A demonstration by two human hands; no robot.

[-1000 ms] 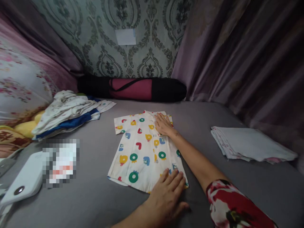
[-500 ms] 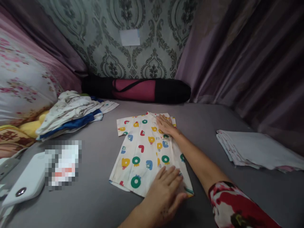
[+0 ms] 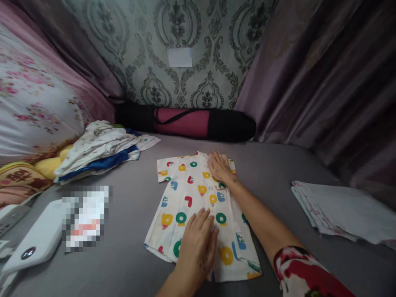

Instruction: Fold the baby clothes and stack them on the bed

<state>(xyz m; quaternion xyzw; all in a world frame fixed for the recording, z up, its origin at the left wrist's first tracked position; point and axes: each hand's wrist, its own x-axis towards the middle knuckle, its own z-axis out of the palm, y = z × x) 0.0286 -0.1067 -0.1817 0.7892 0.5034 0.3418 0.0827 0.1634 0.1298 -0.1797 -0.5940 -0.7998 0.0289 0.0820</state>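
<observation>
A small white shirt (image 3: pixel 185 194) printed with coloured shapes lies flat on the grey bed sheet (image 3: pixel 123 247), one sleeve out to the left and its right side folded in. My left hand (image 3: pixel 198 241) rests flat on the shirt's lower middle, fingers together and stretched out. My right hand (image 3: pixel 220 167) lies flat on the shirt's upper right near the collar, fingers spread; its arm runs along the folded right edge. Neither hand grips anything.
A pile of loose clothes (image 3: pixel 99 146) lies at the left beside a floral pillow (image 3: pixel 34 107). Folded white cloths (image 3: pixel 343 210) sit at the right. A black and pink rolled bag (image 3: pixel 188 121) lies along the wall. A white power bank (image 3: pixel 34 239) is at the front left.
My left hand slid from the shirt's lower right corner leftward onto its lower middle. The right hand stayed near the collar. The view shifted slightly.
</observation>
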